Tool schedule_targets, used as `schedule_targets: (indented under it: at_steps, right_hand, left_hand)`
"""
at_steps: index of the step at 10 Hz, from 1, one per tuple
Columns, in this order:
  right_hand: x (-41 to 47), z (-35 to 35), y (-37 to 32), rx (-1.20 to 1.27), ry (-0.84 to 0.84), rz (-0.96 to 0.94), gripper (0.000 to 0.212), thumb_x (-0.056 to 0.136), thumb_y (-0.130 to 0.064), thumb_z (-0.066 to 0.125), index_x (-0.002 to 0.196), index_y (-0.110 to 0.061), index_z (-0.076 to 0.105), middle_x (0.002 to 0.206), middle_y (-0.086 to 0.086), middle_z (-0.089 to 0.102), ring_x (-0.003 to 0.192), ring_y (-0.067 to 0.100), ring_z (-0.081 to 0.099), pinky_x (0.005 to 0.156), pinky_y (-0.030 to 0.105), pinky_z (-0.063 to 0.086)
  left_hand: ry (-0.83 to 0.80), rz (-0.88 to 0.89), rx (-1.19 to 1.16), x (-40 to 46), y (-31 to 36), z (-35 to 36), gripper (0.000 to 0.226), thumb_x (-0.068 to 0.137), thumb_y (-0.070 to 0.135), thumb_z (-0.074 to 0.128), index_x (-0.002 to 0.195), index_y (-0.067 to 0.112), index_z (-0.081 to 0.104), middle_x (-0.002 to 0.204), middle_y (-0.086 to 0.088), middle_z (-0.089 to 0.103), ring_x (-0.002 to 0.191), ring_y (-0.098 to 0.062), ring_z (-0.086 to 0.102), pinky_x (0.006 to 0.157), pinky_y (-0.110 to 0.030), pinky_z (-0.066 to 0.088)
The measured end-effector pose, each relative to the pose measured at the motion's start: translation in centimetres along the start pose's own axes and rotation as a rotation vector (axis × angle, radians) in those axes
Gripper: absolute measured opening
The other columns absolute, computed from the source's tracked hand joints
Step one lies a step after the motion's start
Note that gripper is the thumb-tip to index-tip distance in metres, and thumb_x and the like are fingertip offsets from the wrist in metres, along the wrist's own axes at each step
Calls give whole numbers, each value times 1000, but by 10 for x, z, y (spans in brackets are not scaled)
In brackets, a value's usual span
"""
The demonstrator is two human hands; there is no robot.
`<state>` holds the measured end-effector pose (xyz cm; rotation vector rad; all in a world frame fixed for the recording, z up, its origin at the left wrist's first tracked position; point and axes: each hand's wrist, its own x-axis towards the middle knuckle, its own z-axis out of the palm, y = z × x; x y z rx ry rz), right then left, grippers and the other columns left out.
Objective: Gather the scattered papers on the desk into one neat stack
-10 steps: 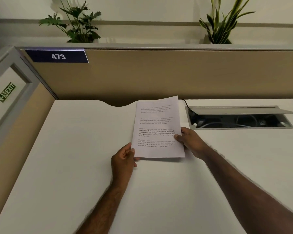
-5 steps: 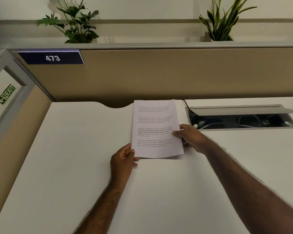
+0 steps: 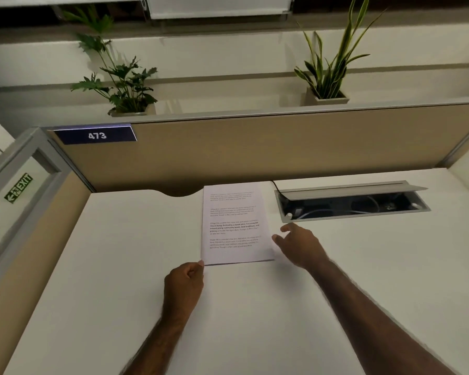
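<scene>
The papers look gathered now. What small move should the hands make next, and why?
Probably let go with the left hand, which pinches the near left corner of the white printed paper stack. The stack lies flat on the white desk with edges aligned, no loose sheets show, and the open right hand is beside it.

White papers (image 3: 236, 223), black print; desk (image 3: 136, 253) seemingly white.
</scene>
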<state>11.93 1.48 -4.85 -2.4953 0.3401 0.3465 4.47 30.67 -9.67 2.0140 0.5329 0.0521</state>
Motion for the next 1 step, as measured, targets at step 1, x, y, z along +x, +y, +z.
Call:
schedule_targets:
  at_steps: [1]
  right_hand:
    - [-29,-18,-5,-45,83,-78,54,101,-55,63,141,-19,62,134,5,73,119,26,69,98,38,54]
  left_hand:
    - [54,136,88,-23,26,-4,28,99,27,70,75,13,74,68,3,74,68,-26,72,62,-22,54]
